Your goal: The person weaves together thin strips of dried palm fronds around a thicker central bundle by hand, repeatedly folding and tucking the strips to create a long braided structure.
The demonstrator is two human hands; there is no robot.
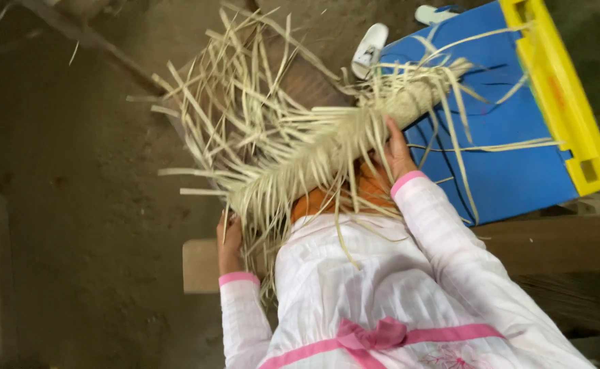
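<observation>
Bare earthen floor (88,205), dim and dusty, lies under everything, with a blue and yellow plastic crate (511,137) at the upper right and a white sandal (369,49) beside it. Across the person's lap rests a woven palm-strip roll (341,140), its loose strips (231,116) fanning up and left. The right hand (397,154) is closed on the roll's upper side; the left hand (229,242) grips the lower end, fingers curled among hanging strips. Working this well seems to call for a firm hold at both ends (so the weave stays tight) and keeping stray strips from snagging the pink-trimmed sleeve (416,198).
</observation>
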